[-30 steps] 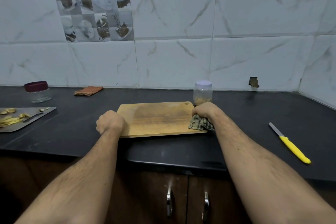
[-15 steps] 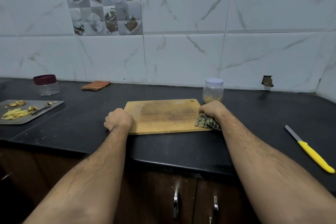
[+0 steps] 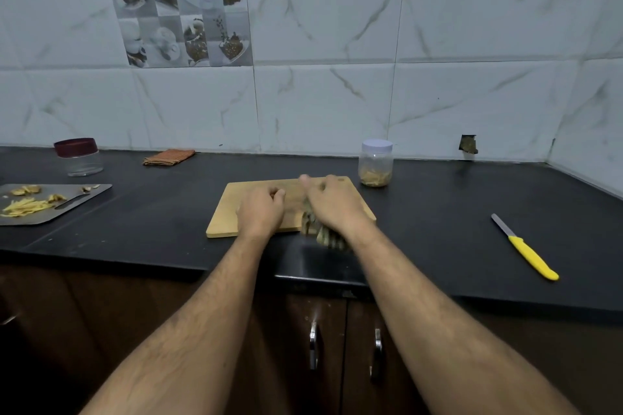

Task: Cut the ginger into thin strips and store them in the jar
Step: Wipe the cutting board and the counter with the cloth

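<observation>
The wooden cutting board (image 3: 222, 223) lies on the black counter with both hands over it. My right hand (image 3: 332, 204) grips a crumpled greenish cloth (image 3: 326, 235) that hangs down over the board's near right edge. My left hand (image 3: 261, 212) is over the middle of the board, close beside the right hand, with its fingers curled and nothing visible in them. Just behind the board's far right corner stands a clear jar (image 3: 376, 163) with a white lid on and ginger strips at its bottom. A yellow-handled knife (image 3: 532, 256) lies on the counter to the right.
At the far left a steel tray (image 3: 72, 204) holds yellow ginger strips (image 3: 25, 206) and peel scraps. Behind it is a glass jar with a maroon lid (image 3: 78, 157). A folded orange cloth (image 3: 168, 157) lies by the tiled wall. Cabinet doors are below the counter edge.
My left hand left the board's left edge and came to the middle, next to my right hand. The right hand drew the cloth leftward and toward the near edge.
</observation>
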Available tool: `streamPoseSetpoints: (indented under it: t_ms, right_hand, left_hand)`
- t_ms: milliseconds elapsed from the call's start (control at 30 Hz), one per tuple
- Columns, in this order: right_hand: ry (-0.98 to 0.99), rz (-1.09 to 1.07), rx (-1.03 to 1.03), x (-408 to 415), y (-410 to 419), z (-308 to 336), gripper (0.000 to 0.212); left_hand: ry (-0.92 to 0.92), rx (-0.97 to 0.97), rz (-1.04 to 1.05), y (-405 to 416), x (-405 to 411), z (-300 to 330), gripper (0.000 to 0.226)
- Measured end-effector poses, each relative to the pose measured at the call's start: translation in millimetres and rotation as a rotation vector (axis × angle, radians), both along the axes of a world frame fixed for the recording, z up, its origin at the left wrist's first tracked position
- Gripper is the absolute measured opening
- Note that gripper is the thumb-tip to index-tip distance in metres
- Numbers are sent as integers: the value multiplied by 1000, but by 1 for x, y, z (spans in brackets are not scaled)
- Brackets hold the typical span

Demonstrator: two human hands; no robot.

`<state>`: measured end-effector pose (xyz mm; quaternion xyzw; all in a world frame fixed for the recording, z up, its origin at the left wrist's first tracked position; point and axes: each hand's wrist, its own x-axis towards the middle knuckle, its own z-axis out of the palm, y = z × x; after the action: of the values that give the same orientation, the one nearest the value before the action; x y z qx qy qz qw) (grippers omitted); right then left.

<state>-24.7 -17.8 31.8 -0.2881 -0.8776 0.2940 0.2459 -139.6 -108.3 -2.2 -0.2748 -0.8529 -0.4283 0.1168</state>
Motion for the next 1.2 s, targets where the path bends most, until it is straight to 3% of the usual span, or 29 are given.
streamPoseSetpoints:
  t_ms: [133,267,400,533,700,800,1033,1200]
  right_hand:
    - [-250,86,247,16,-46,-43,44]
    - [-216,164,508,22,-50,-56,42]
    - [-349,264,545,24,-47,-60,48]
    - [-317,246,521,31,-42,-60,46]
    - [-268,211,490,54,-28,-59,37]
    - [-280,170,495,78,-11,-56,33]
    - [-280,-81,417,139,33,-55,31]
    - [-14,-253,269,115,29,-46,26]
  left_hand:
    - [-2,133,-31,-6,8,-10,35]
    - [1,195,-78,-7,11,-14,29]
    - [-111,303,-270,1,22,-14,30]
    - [-251,314,-396,10,31,-19,43]
    - [-267,51,-326,13,30,-22,53]
    - [-243,-2,-277,18,30,-15,53]
    - [-13,-396,-281,16,28,-18,29]
    - [144,-516,-200,21,29,-8,25]
